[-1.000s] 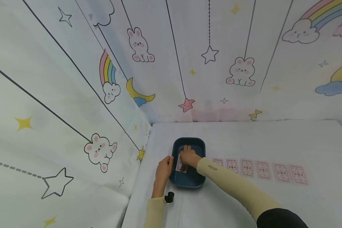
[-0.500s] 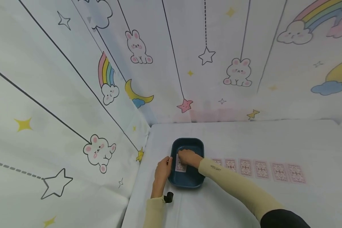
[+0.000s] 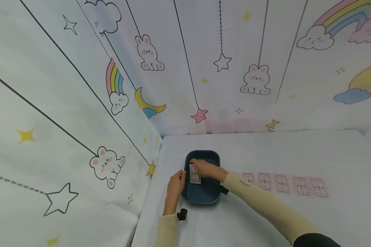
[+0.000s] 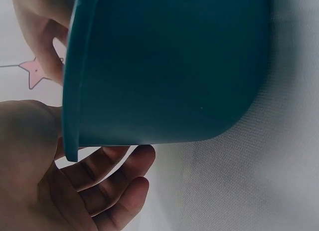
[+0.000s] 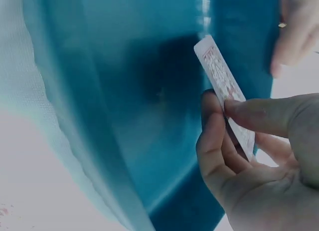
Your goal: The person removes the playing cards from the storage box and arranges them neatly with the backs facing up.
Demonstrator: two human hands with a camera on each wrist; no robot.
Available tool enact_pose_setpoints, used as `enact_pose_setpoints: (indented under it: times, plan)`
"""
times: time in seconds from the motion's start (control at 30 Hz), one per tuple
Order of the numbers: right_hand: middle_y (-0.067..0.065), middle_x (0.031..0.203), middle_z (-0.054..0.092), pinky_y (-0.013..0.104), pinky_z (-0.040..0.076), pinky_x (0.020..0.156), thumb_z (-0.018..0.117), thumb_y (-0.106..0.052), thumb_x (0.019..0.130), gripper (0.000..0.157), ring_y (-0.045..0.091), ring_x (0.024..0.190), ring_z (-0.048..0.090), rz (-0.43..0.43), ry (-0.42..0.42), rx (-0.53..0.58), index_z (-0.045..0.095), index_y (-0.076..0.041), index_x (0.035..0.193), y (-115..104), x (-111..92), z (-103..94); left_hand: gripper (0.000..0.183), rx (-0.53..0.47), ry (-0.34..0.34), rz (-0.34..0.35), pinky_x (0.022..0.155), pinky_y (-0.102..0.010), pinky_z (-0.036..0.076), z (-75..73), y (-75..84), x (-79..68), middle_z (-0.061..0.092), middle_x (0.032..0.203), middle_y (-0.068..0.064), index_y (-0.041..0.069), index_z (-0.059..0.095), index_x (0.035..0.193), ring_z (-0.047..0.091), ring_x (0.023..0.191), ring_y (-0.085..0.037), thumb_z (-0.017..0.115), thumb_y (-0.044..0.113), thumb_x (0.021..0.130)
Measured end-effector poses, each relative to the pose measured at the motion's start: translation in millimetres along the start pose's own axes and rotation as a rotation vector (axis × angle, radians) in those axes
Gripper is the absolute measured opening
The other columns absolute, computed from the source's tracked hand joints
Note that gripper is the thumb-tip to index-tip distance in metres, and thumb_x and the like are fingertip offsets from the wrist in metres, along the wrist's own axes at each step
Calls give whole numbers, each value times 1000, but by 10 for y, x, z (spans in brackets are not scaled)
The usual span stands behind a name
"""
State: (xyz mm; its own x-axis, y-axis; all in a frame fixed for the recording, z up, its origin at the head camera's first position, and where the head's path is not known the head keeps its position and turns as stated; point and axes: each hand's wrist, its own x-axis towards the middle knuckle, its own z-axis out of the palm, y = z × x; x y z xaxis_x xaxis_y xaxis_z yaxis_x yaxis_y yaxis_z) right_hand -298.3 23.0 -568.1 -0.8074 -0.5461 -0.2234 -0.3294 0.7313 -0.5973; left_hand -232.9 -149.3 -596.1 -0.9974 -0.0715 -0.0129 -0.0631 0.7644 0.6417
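Note:
A deep dark-blue plastic basin (image 3: pixel 205 197) stands on the white-covered table. My right hand (image 3: pixel 205 168) reaches into it and pinches a playing card (image 3: pixel 194 175) with a red-and-white patterned back. In the right wrist view the thumb presses on the patterned side of the card (image 5: pixel 219 71), with fingers behind it. The card is tilted there; whether others lie behind it I cannot tell. My left hand (image 3: pixel 175 187) holds the basin's left rim. In the left wrist view its fingers (image 4: pixel 117 183) curl against the outer wall, and the thumb is mostly hidden behind the rim.
Right of the basin, several face-down cards (image 3: pixel 282 184) lie in a row, the nearest partly covered by my right sleeve (image 3: pixel 259 199). A patterned white curtain (image 3: pixel 179 79) hangs behind and at the left. A black wrist camera (image 3: pixel 182 214) sits on my left wrist.
My right hand has shifted its fingers around the card in the basin and now pinches it near its upper right. More of the card's back shows. The left hand stays at the rim.

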Motion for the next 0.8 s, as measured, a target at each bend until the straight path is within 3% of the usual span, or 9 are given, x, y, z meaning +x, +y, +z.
enact_pose_setpoints:
  times: [0.2, 0.43, 0.63, 0.8]
  plan:
    - [13, 110, 65, 35, 48, 74, 68, -2, 93, 44, 19, 85, 60, 0, 26, 165, 47, -9, 131, 65, -214, -179, 30, 1, 0, -22, 53, -29, 32, 16, 7, 6, 46, 68, -1, 12, 58, 85, 44, 59, -15, 49, 30, 107]
    - [11, 107, 65, 34, 50, 74, 70, -10, 94, 39, 18, 83, 60, -73, 66, 177, 52, -10, 128, 223, -407, -330, 29, -5, 6, -26, 54, -30, 34, 13, 6, -16, 47, 69, -3, 9, 60, 88, 46, 60, -16, 50, 29, 106]
    - [5, 88, 60, 29, 46, 66, 68, -12, 95, 41, 16, 74, 56, -96, 84, 263, 53, -10, 133, 412, -598, -436, 32, -4, 7, 0, 52, -29, 30, 15, -5, -20, 41, 66, -1, 10, 55, 82, 41, 56, -15, 49, 29, 107]
    - [8, 86, 62, 39, 54, 70, 66, -10, 97, 42, 30, 77, 62, -77, 104, 339, 51, -8, 136, 594, -816, -550, 32, 2, 6, 17, 52, -28, 29, 9, -12, -19, 39, 65, 0, 12, 52, 80, 39, 55, -14, 49, 30, 107]
